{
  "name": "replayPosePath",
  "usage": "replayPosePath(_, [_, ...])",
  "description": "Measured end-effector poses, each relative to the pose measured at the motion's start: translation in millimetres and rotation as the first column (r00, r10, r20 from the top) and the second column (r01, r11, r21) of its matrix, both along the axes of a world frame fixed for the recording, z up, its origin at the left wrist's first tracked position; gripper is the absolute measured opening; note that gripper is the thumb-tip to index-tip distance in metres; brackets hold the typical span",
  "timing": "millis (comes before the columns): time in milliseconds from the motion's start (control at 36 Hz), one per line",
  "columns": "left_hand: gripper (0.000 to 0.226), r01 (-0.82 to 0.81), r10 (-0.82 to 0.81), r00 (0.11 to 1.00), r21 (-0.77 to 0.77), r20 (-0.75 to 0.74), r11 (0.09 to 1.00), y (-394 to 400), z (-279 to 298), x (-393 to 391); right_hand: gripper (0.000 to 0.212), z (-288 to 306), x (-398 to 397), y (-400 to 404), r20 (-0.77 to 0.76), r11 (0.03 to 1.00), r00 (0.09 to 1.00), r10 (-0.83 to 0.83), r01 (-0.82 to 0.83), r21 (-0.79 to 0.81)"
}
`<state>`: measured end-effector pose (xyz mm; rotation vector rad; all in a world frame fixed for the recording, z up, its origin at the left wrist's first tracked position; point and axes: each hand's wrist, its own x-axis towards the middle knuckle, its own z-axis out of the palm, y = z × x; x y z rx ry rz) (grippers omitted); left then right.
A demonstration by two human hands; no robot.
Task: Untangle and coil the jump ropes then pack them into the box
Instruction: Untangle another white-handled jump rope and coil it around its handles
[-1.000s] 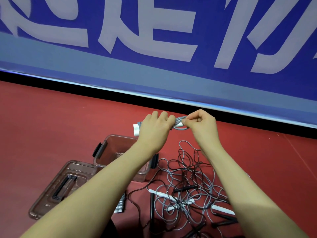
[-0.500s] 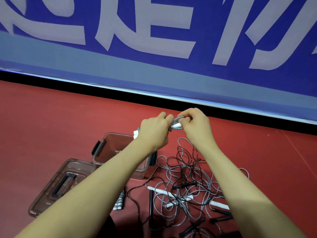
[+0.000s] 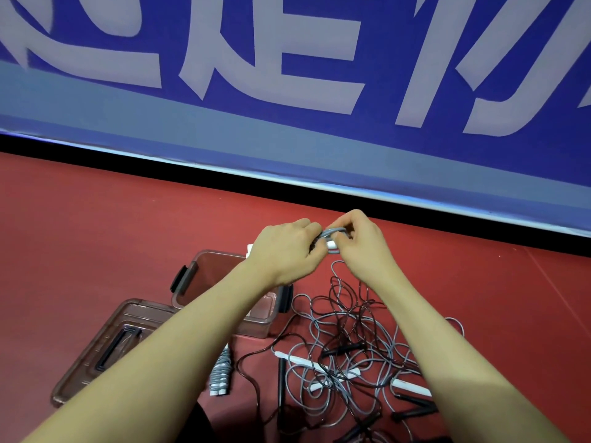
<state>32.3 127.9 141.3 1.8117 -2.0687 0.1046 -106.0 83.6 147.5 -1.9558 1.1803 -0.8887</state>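
A: Jump rope (image 3: 332, 235), grey cord with white handles, held up in the air above and just beyond the box (image 3: 192, 276), both hands on it!

B: The left hand (image 3: 284, 251) is curled round the bundle, a white handle end poking out on its box side. The right hand (image 3: 361, 247) pinches the grey loop at the other end, fingers bent tight on the cord.

A: And the box itself?

B: Clear brown plastic storage box, dark latches, open, sitting on the red floor (image 3: 96, 219), partly hidden by the left forearm. Its lid (image 3: 105, 340) lies flat just on the near side of it, handle recess up.

A: One coiled grey rope (image 3: 220, 372) lies near the box's front corner, beside the lid.

B: To the right of the box, the tangle (image 3: 345, 353): grey and dark cords looped over each other, white and black handles caught in them. Beyond the box, a blue banner (image 3: 287, 91) with big pale lettering.
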Motion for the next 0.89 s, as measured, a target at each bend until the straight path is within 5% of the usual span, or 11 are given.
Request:
replayPosePath(194, [0.022,-0.074,0.08,0.982,0.039,-0.169,0.996,-3,3,-4,0.014,-4,3,-2,0.019,0.995,0.999,-0.036,0.037,-0.09])
replayPosePath(361, [0.017,-0.07,0.08,0.948,0.044,-0.308,0.997,-6,7,0,0.013,5,-2,-3,0.382,0.981,0.92,0.082,-0.143,0.134])
replayPosePath(444, [0.017,-0.062,0.074,0.938,0.044,-0.339,0.997,-6,6,5,0.029,7,-5,-2,0.49,0.941,0.858,0.153,-0.278,0.194])
replayPosePath(667, [0.017,-0.012,0.034,0.932,0.063,-0.361,0.998,0,5,2,0.016,2,-6,-1,0.426,0.969,0.896,0.129,-0.205,0.138])
replayPosePath(889, [0.028,-0.041,0.037,0.96,-0.009,-0.279,0.999,-2,4,-4,0.026,4,-1,-2,0.419,0.998,0.907,0.049,-0.057,0.007])
